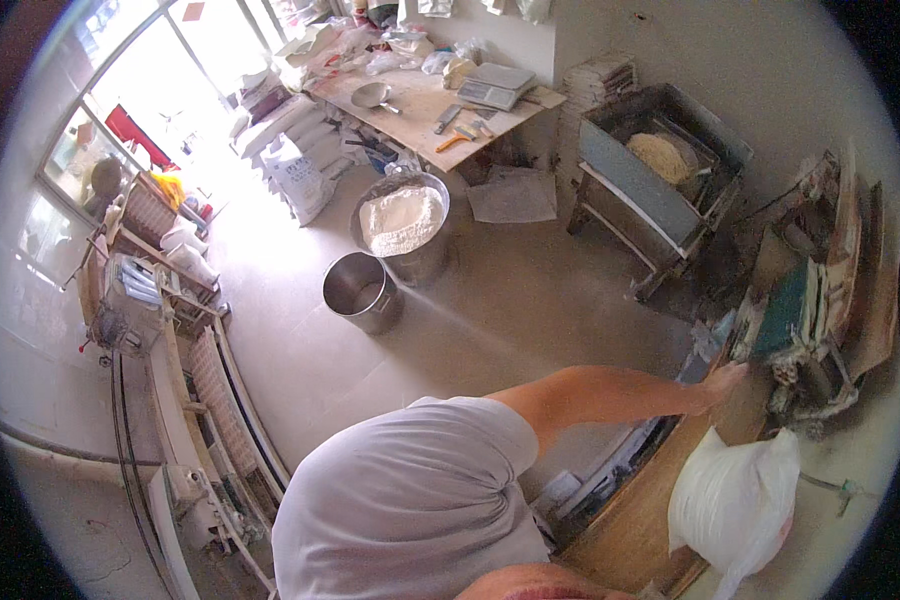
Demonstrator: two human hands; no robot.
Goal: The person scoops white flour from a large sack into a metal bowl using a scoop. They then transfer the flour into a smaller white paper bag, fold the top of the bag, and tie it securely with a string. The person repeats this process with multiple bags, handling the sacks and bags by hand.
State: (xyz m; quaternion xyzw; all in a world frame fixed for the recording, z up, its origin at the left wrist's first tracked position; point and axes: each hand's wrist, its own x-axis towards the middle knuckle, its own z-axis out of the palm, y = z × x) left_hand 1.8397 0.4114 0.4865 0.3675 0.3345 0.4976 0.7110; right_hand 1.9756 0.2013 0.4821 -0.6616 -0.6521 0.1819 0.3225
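Note:
My left hand (724, 384) reaches out to the right and touches the near end of a long wooden board (645, 491), close to a floury machine (810, 367) with a green panel. Its fingers are small and blurred, so I cannot tell whether they grip anything. On the board, a bulging white plastic bag (735, 502) stands nearer to me than the hand. My right hand is out of view.
A steel pot of flour (403, 221) and another steel pot (356, 292) stand on the floor. Beyond are a worktable (420, 124) with a scale (495, 86), a metal trough (637, 184) holding pale crumbly material, and stacked sacks (296, 176). Long machinery (172, 390) lines the left wall.

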